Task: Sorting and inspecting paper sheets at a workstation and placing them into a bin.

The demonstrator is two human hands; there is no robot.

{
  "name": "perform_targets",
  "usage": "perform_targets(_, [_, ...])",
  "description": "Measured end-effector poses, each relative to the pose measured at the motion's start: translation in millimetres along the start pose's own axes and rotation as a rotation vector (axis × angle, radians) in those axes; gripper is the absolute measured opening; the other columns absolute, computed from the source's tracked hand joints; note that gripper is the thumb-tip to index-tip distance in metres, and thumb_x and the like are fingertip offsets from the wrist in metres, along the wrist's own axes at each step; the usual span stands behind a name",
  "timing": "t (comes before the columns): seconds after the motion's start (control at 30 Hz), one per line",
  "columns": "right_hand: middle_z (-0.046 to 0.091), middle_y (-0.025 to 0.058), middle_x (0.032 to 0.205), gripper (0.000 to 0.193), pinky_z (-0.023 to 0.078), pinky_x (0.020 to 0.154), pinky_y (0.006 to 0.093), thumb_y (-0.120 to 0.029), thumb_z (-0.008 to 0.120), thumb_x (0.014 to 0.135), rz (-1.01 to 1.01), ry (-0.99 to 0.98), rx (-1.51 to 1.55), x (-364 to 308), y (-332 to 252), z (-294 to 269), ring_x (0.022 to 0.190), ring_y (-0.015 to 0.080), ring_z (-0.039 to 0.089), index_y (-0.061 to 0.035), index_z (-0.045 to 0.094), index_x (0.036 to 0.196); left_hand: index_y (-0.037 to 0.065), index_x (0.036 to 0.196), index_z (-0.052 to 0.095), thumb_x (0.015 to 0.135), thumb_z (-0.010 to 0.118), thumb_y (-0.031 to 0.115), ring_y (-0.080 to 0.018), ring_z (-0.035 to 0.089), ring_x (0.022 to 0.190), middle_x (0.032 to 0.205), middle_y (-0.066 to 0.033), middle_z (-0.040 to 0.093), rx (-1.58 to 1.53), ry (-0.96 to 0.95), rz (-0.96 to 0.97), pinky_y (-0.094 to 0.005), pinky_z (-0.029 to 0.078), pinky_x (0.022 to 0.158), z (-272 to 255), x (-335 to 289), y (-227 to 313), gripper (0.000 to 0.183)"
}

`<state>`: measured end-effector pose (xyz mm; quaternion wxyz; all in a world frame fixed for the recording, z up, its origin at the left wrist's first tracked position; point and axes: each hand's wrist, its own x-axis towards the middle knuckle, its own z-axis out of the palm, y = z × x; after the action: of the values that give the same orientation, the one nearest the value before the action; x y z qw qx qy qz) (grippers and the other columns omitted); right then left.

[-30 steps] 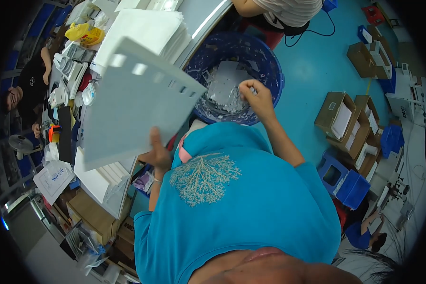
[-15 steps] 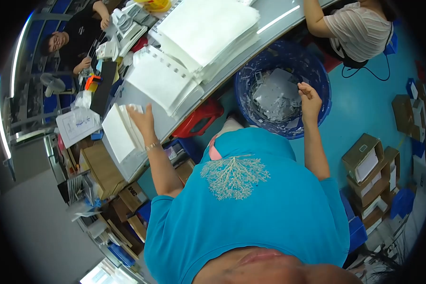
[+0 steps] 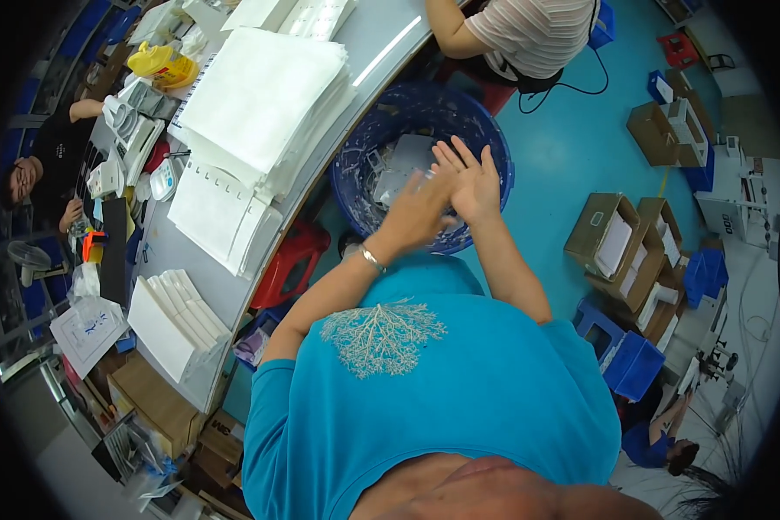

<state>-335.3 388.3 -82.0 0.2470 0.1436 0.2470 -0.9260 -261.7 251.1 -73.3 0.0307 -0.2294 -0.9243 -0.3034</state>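
Note:
My right hand point(image 3: 477, 186) is raised above the large blue bin point(image 3: 351, 178), palm showing, its fingers stretched out with nothing in them. Against its palm side is my left hand point(image 3: 414, 217), with a bracelet on the wrist. Motion blur smears those fingers, and whether the two hands touch I cannot tell. Below them, the bin holds grey and clear scraps point(image 3: 407, 156). On the grey table point(image 3: 169, 251) to the left stand a large stack of white sheets point(image 3: 260, 95), a smaller pile of notched sheets point(image 3: 221, 212) and a white stack in several sections point(image 3: 173, 321).
A red stool point(image 3: 293, 264) stands under the table edge. A seated person in a striped top point(image 3: 533, 35) is beyond the bin. Open cardboard boxes point(image 3: 602, 238) and a blue crate point(image 3: 633, 364) stand on the right. Another person point(image 3: 52, 165) is across the table at far left.
My left hand has left the white stack on the table and come over the bin beside my right hand. My right hand's fingers have straightened. The whole view has shifted and turned.

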Motion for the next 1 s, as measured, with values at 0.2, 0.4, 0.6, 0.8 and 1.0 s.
perform_targets(0.2, [0.04,0.0222,0.14,0.052,0.029,0.109,0.0424,-0.035,0.042,0.098,-0.109,0.166,-0.08,-8,-13,-33,0.132,0.0308,0.037,0.0002,0.038,0.136,0.002,0.113,0.061,0.084,0.063,0.014,-0.029,0.049,0.121,0.125,-0.0159,0.055,0.168,0.111,-0.209,-0.0429,0.038,0.1,25,-27,-51,0.031])
perform_targets(0.4, [0.041,0.0041,0.067,0.012,0.026,0.045,0.0244,-0.001,0.037,0.082,-0.088,0.356,-0.07,-5,4,-67,0.057,0.0121,0.037,-0.0073,0.047,0.079,-0.003,0.104,0.063,0.094,0.052,0.011,-0.0137,0.067,0.074,0.089,-0.0118,0.07,-0.774,0.201,-0.772,-0.0233,0.052,0.064,12,-81,-67,0.02])
perform_targets(0.6, [0.035,-0.0001,0.052,0.015,0.016,0.036,0.0229,-0.009,0.042,0.081,0.225,0.132,-0.19,-19,43,-58,0.041,0.0077,0.026,-0.0106,0.042,0.066,-0.003,0.103,0.064,0.092,0.058,0.014,-0.0125,0.065,0.084,0.091,-0.0084,0.069,-0.943,0.349,-0.872,-0.0245,0.051,0.071,-21,-203,-59,0.021])
perform_targets(0.8, [0.039,0.0005,0.053,0.022,0.019,0.036,0.0219,-0.021,0.044,0.085,0.549,0.003,-0.446,-41,120,14,0.04,0.0073,0.028,-0.0111,0.044,0.066,0.003,0.115,0.059,0.091,0.055,0.035,-0.0221,0.057,0.1,0.109,-0.0106,0.065,0.133,0.438,-1.073,-0.0354,0.044,0.088,157,-573,-9,0.041])
perform_targets(1.0, [0.044,0.0007,0.054,0.028,0.022,0.037,0.0212,-0.026,0.049,0.088,0.715,-0.164,-0.979,-41,219,85,0.041,0.0054,0.032,-0.009,0.049,0.066,0.004,0.11,0.061,0.091,0.055,0.032,-0.0213,0.059,0.095,0.102,-0.0092,0.065,-0.006,0.54,-1.271,-0.0347,0.046,0.084,214,-591,56,0.035])
